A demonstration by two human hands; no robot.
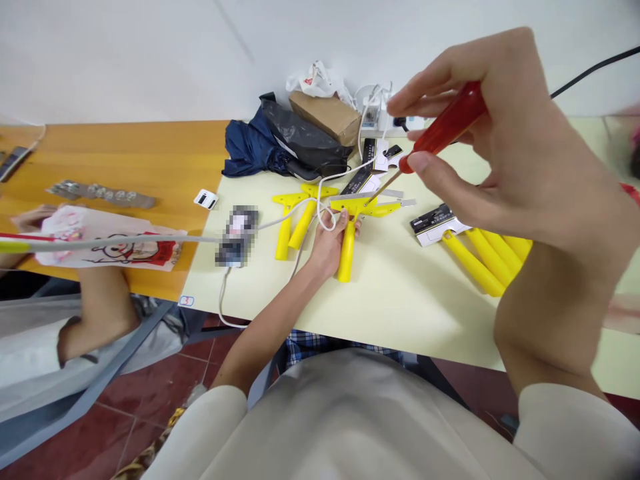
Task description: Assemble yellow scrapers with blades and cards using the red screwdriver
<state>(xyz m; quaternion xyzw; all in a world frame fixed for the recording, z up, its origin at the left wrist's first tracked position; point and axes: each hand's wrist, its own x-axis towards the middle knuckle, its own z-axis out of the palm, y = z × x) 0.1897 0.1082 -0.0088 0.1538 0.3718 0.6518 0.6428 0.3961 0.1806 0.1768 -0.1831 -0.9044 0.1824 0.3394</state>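
My right hand (500, 133) is closed round the red handle of a screwdriver (447, 123), high over the table. The screwdriver's thin shaft slants down to the left, its tip at the head of a yellow scraper (346, 257). My left hand (330, 245) grips that scraper just below its head, where a flat metal blade shows. A white cable (320, 207) loops across in front of it. Two more yellow-handled scrapers (283, 230) lie to the left. Whether the tip sits in a screw is too small to tell.
Several yellow handles (473, 263) and a black-and-white card package (434, 223) lie on the right. At the back are a dark bag (305, 137), a cardboard box (327, 119) and a power strip (370, 117). A phone (237, 237) lies left. Another person's arm (107, 303) is farther left.
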